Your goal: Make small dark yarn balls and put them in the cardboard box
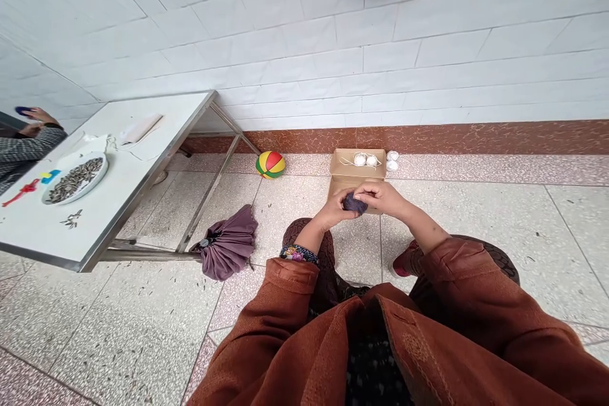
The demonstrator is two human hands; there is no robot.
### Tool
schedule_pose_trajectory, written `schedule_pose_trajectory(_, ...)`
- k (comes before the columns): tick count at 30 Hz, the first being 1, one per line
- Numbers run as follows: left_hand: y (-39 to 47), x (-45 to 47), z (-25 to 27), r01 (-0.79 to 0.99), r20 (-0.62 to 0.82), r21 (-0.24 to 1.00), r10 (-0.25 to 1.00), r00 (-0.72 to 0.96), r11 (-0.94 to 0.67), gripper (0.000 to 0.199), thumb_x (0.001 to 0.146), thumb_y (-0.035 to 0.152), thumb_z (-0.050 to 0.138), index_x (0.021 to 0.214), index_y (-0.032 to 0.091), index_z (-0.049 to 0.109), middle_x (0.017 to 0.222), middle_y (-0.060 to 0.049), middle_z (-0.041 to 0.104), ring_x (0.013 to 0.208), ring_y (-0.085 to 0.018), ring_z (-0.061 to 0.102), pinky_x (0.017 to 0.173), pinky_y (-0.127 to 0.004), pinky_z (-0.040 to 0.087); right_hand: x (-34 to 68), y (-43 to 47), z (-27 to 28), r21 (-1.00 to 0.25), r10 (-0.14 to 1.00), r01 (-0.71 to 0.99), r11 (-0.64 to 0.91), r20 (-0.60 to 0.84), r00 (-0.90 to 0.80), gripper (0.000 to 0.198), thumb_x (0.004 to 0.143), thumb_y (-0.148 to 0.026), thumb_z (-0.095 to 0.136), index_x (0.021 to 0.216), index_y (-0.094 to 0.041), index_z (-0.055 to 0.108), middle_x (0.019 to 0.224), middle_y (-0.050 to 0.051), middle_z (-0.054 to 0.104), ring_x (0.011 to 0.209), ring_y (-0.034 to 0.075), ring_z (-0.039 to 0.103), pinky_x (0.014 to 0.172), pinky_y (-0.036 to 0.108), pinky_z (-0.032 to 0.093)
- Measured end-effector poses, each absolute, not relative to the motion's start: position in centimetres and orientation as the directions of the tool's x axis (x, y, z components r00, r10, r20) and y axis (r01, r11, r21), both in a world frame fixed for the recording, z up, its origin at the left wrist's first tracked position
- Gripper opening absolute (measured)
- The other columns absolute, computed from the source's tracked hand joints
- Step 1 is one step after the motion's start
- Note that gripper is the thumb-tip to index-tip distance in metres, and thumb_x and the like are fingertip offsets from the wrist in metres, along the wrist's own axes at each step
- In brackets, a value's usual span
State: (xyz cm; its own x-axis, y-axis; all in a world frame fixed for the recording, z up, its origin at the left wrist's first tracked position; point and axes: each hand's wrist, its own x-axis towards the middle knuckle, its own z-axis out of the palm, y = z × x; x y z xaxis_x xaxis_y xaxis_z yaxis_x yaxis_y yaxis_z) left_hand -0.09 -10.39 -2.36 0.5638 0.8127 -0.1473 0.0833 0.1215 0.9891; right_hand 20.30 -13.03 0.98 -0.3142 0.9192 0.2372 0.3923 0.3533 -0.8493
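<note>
A dark purple ball of yarn (353,204) is in front of me, above the open cardboard box. My left hand (333,210) is wrapped around its left side. The fingers of my right hand (379,196) are closed in a pinch at its upper right; whether a loose strand lies between them is too small to make out. Just beyond my hands, the far half of the cardboard box (339,167) holds two white balls of yarn (365,159) with loose ends. My hands partly cover the near half of the box.
White balls (392,160) lie right of the box. By the wall is a striped ball (270,165); a folded purple umbrella (231,242) leans near the table (137,184). On the table is a plate of seeds (102,172). Another person's hand (42,115) holds something dark.
</note>
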Motion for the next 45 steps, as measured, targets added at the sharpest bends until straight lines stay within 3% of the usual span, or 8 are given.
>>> schedule_pose_trajectory(6,-11.0,0.2,-1.1,-0.141,-0.038,0.96,0.614,0.789,0.24,0.103,0.055,0.016,0.091,0.148,0.031,0.049,0.155,-0.01,0.048,0.147,-0.032,0.038,0.118,-0.047,0.03,20.6,-12.2,0.1,-0.876,0.941,0.36,0.319,0.247,-0.231,0.017,0.091,-0.034,0.065,0.082,-0.024,0.075,0.085,0.003,0.071,0.083,0.02,0.065,0.08,0.034,0.048)
schedule_pose_trajectory(9,-11.1,-0.1,-0.4,-0.237,-0.018,0.925,0.658,0.753,0.296,0.098,0.057,0.021,0.092,0.146,0.031,0.053,0.157,-0.009,0.046,0.148,-0.032,0.038,0.119,-0.046,0.029,20.5,-11.8,-0.8,-0.891,0.964,0.369,0.264,0.228,-0.14,0.018,0.092,-0.033,0.062,0.081,-0.023,0.071,0.083,0.003,0.071,0.08,0.02,0.064,0.079,0.034,0.047)
schedule_pose_trajectory(12,-11.0,-0.5,-0.4,-0.27,-0.077,0.898,0.728,0.681,0.348,0.084,0.056,0.025,0.093,0.135,0.025,0.062,0.141,-0.011,0.059,0.136,-0.032,0.051,0.115,-0.045,0.034,20.3,-11.7,-1.8,-0.863,0.979,0.463,0.202,0.186,-0.081,0.018,0.093,-0.028,0.059,0.079,-0.022,0.067,0.077,0.002,0.068,0.074,0.019,0.061,0.073,0.031,0.045)
schedule_pose_trajectory(19,-10.0,-0.5,-1.3,-0.392,-0.113,0.861,0.874,0.472,0.323,0.066,0.06,0.025,0.09,0.121,0.021,0.064,0.123,-0.008,0.066,0.118,-0.023,0.06,0.107,-0.039,0.041,19.5,-12.7,-2.0,-0.717,0.957,0.636,0.286,0.183,-0.224,0.014,0.092,-0.022,0.057,0.085,-0.021,0.069,0.087,0.006,0.072,0.083,0.022,0.065,0.074,0.031,0.046)
schedule_pose_trajectory(26,-9.4,-0.8,-2.0,-0.281,-0.136,0.925,0.912,0.387,0.257,0.066,0.059,0.023,0.087,0.121,0.019,0.063,0.121,-0.008,0.067,0.115,-0.024,0.06,0.108,-0.042,0.04,19.4,-13.7,0.5,-0.83,0.91,0.411,0.377,0.247,-0.334,0.02,0.096,-0.035,0.059,0.093,-0.022,0.074,0.09,0.004,0.074,0.079,0.019,0.067,0.074,0.031,0.049)
schedule_pose_trajectory(33,-10.1,-1.2,-2.4,-0.044,-0.149,0.97,0.731,0.665,0.238,0.083,0.058,0.019,0.087,0.136,0.022,0.06,0.136,-0.012,0.062,0.127,-0.029,0.054,0.11,-0.044,0.037,19.8,-12.6,0.4,-0.814,0.908,0.412,0.409,0.318,-0.272,0.018,0.093,-0.037,0.066,0.087,-0.022,0.076,0.084,0.004,0.071,0.077,0.019,0.064,0.073,0.032,0.047)
schedule_pose_trajectory(38,-10.6,-1.3,-1.9,-0.184,-0.025,0.941,0.601,0.799,0.284,0.1,0.057,0.017,0.09,0.148,0.031,0.051,0.151,-0.011,0.052,0.14,-0.032,0.046,0.114,-0.045,0.034,19.7,-11.3,-1.6,-0.831,0.921,0.404,0.382,0.305,-0.244,0.022,0.092,-0.038,0.065,0.081,-0.021,0.073,0.079,0.004,0.07,0.075,0.019,0.063,0.072,0.031,0.046)
schedule_pose_trajectory(45,-10.2,-1.9,-1.1,-0.353,-0.085,0.865,0.799,0.596,0.356,0.071,0.062,0.027,0.09,0.128,0.02,0.065,0.127,-0.012,0.066,0.119,-0.027,0.061,0.106,-0.041,0.042,19.7,-11.7,-3.2,-0.712,0.939,0.613,0.343,0.249,-0.236,0.018,0.095,-0.026,0.055,0.084,-0.021,0.068,0.082,0.006,0.072,0.076,0.021,0.063,0.071,0.031,0.045)
